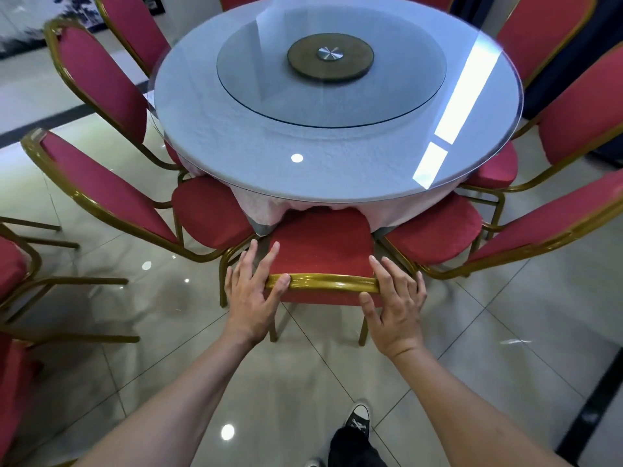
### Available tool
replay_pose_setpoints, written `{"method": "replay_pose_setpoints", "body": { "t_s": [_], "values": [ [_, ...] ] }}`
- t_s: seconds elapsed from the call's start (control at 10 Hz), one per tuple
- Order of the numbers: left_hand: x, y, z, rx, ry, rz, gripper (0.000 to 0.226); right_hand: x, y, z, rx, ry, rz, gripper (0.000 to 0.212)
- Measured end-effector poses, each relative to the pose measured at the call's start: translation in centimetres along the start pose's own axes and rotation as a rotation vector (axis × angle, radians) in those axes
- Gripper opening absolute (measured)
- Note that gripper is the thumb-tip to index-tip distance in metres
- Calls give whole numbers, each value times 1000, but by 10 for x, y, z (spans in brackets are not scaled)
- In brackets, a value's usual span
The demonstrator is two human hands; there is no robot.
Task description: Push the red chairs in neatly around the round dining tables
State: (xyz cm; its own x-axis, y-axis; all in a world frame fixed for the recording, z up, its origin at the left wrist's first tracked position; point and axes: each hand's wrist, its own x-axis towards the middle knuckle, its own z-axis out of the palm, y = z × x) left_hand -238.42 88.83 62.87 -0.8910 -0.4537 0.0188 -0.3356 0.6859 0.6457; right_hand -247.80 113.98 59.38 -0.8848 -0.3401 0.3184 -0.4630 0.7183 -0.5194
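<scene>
Glass-topped round counter (337,163) over pale cloth, with a glass turntable (263,65) at its centre. Red chairs (101,193) ring it, seats partly under the rim. Nearest chair (320,244): seat front under the cloth edge, gold top rail (323,281) toward the person. Left hand (254,291) and right hand (396,308) rest on the rail ends, fingers straight, uncurled.

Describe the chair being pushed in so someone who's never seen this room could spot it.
Start at the round glass-topped table. At its near edge, a red chair has its seat partly under the tablecloth. Unlike the chairs angled on either side, it alone has the left hand and right hand on its gold top rail.
</scene>
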Motion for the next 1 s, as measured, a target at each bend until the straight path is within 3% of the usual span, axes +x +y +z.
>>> {"method": "replay_pose_setpoints", "body": {
  "t_s": [0.3,0.6,0.8,1.0],
  "values": [
    [-3,-5,1,48,-43,-6,67,-6,2,1,2,-20,-15,61],
    [-8,-4,-8,146,-165,-44,74,-9,-7,-27,-30,-201,-8,68],
    [-6,24,-8,152,-155,-22,76,12,-7,-51,-25,-259,-71,71],
    [19,73,-9,85,-143,-19,80,61,-14,-73,15,-208,-61,71]
  ]
}}
